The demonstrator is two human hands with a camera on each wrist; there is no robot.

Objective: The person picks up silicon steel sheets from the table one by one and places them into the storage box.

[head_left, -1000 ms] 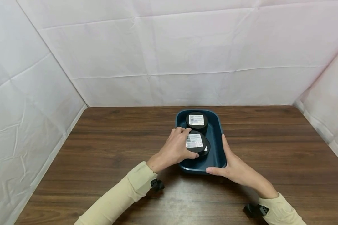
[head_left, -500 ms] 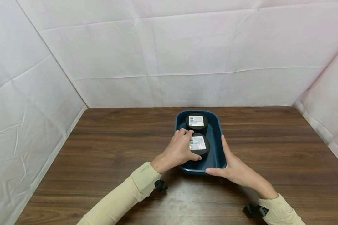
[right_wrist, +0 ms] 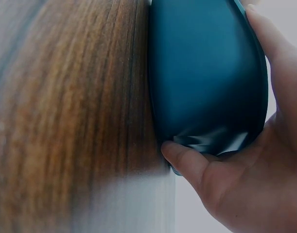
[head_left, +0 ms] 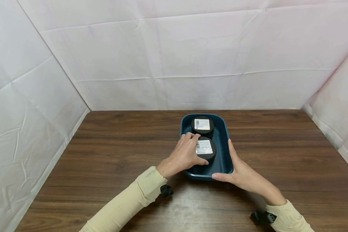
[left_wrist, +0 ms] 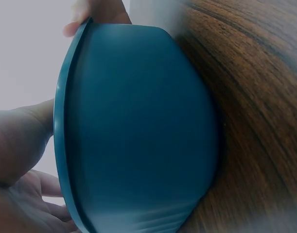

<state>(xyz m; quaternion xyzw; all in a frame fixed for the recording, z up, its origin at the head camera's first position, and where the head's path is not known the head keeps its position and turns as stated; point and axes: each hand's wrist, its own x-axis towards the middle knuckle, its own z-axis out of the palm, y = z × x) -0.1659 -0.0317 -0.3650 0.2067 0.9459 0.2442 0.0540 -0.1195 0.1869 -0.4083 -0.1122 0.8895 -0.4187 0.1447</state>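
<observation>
My left hand (head_left: 185, 153) reaches over the near left rim of a dark blue tray (head_left: 221, 141). Its thumb and fingers grip a round black tin (head_left: 206, 151) with a white label, in the tray's middle. A matching round black tin (head_left: 202, 126) stands behind it, label up. My right hand (head_left: 243, 174) holds the tray's near right corner, thumb at the near side and fingers along the right side. In the right wrist view that thumb (right_wrist: 187, 162) presses low on the tray wall. The left wrist view shows mostly the tray's outer wall (left_wrist: 138, 116), with the tins hidden.
The tray stands on a brown wood-grain table (head_left: 127, 138), near its far edge. White sheeting (head_left: 191, 58) hangs behind the table and on both sides. A small black device (head_left: 166, 190) sits at the left wrist and another black device (head_left: 262, 217) at the right.
The near tin in my left hand has moved slightly right and down, covering the label of the tin beneath it. My right hand has stayed at the tray corner.
</observation>
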